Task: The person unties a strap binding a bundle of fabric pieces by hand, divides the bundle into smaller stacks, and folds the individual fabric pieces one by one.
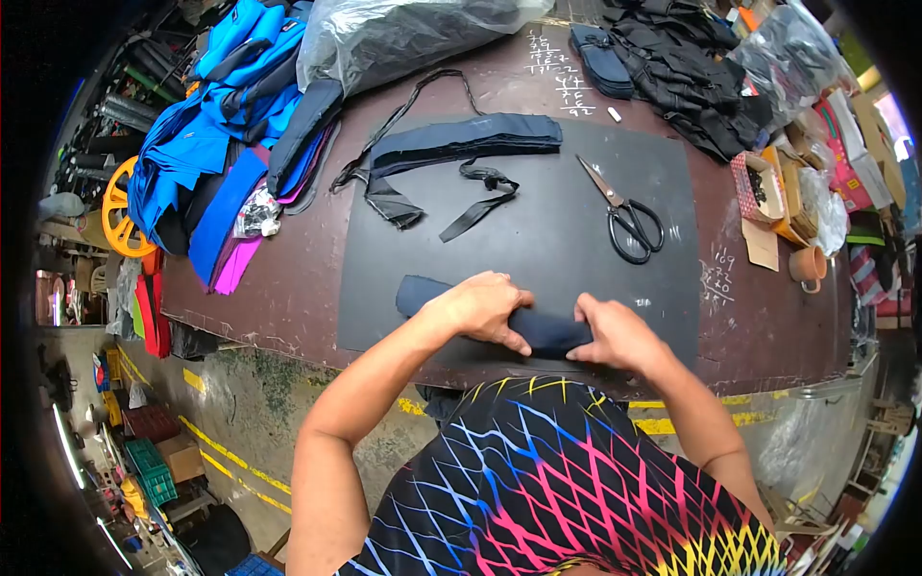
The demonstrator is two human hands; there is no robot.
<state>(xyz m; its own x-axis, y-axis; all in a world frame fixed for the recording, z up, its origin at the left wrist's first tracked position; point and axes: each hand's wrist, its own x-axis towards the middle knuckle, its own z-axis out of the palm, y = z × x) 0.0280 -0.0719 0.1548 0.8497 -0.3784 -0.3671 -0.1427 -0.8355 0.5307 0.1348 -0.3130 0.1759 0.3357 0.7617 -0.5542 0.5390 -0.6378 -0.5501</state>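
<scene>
Holding the navy strip (554, 333) along the near side of the mat (432, 259), gripped at its middle in the left hand's (492, 309) fingers and pinched at its end in the right hand's (618, 333).

- The fingers of the left hand (480, 307) are covering part of the navy fabric strip (550, 332).
- The fingers of the right hand (622, 336) are hiding the strip's right end.
- The grey plastic bag (413, 38) is running past the top edge, its contents blurring behind the film.
- The patterned shirt (576, 461) is being cut off at the bottom edge and is hiding part of the floor (254, 398).
- Chalk figures (567, 82) on the desk (768, 326) are appearing too small to read surely.
- Small dark pieces in the dotted box (744, 192) are staying unidentifiable.
</scene>
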